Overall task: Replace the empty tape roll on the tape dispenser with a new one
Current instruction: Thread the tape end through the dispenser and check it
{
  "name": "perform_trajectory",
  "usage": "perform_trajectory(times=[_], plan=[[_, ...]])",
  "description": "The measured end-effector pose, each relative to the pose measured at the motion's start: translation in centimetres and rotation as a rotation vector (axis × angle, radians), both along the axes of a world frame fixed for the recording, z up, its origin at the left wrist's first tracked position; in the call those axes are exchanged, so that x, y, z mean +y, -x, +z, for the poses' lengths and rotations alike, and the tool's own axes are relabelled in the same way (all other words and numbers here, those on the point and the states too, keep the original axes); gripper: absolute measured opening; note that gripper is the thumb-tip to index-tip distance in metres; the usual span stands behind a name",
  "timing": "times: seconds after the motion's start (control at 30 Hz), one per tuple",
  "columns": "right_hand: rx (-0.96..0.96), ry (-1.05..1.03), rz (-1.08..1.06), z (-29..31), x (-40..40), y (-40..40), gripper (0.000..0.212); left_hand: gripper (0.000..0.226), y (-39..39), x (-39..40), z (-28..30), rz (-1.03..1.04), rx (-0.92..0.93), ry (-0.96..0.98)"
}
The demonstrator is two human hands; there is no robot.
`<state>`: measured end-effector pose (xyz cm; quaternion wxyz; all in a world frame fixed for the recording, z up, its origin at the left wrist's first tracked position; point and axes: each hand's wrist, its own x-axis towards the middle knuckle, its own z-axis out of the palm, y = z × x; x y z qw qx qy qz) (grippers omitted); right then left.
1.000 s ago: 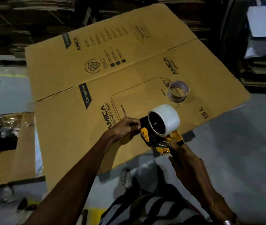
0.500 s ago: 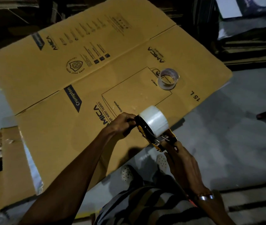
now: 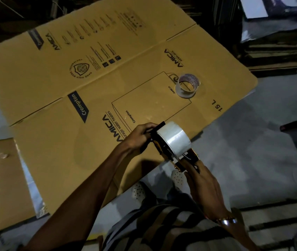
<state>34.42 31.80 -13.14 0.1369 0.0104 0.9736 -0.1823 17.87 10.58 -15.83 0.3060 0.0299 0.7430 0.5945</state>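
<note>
Nearest the camera, the right hand (image 3: 204, 187) is wrapping closed around the handle of the tape dispenser (image 3: 171, 153), its fingers curling under the black and yellow frame; a metal bangle (image 3: 226, 221) is sitting on that wrist. Just ahead of this hand, the new tape roll (image 3: 175, 139) is sitting on the dispenser, white and full, its broad face turning up and to the right. On the far side of the roll from the right hand, the left hand (image 3: 138, 135) is pinching the dispenser's front end, fingertips pressing together on what seems to be a black tab, though the dim light is making that part hard to read. Both hands are holding the tool above the near edge of a flattened cardboard box (image 3: 53, 142) lying on the floor (image 3: 252, 151). Well beyond the hands, the empty tape roll (image 3: 187, 85) is resting alone on the cardboard, standing on its rim edge with its hollow core facing up.
</note>
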Motion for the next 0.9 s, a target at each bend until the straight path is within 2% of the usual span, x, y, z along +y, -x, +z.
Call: perform_trajectory(times=[0.1,0.2,0.3,0.43,0.53,0.63,0.8,0.9], plan=[[0.011,0.010,0.011,0.1,0.0,-0.1,0.069,0.033,-0.1,-0.2,-0.7,-0.069,0.056,0.079],[0.035,0.011,0.025,0.2,0.0,0.1,0.067,0.042,-0.3,-0.5,-1.3,-0.122,0.121,0.132],[0.045,-0.003,0.045,0.5,0.1,0.4,0.067,0.062,-0.7,-0.7,-1.2,-0.171,0.223,0.187],[0.052,-0.007,0.057,1.2,-0.1,0.8,0.075,0.085,-2.1,-2.0,-2.5,-0.235,0.455,0.451],[0.066,-0.016,0.075,1.8,-0.3,0.9,0.074,0.082,-2.4,-3.0,-4.1,-0.353,0.666,0.538],[0.090,-0.028,0.100,2.1,-0.5,1.0,0.074,0.084,-2.3,-3.4,-4.8,-0.467,0.803,0.632],[0.050,-0.061,0.145,2.2,0.0,1.4,0.088,0.076,-2.7,-4.0,-5.5,-0.547,0.917,0.700],[0.046,-0.079,0.179,2.7,0.5,1.9,0.089,0.072,-2.7,-3.9,-5.4,-0.534,0.959,0.716]])
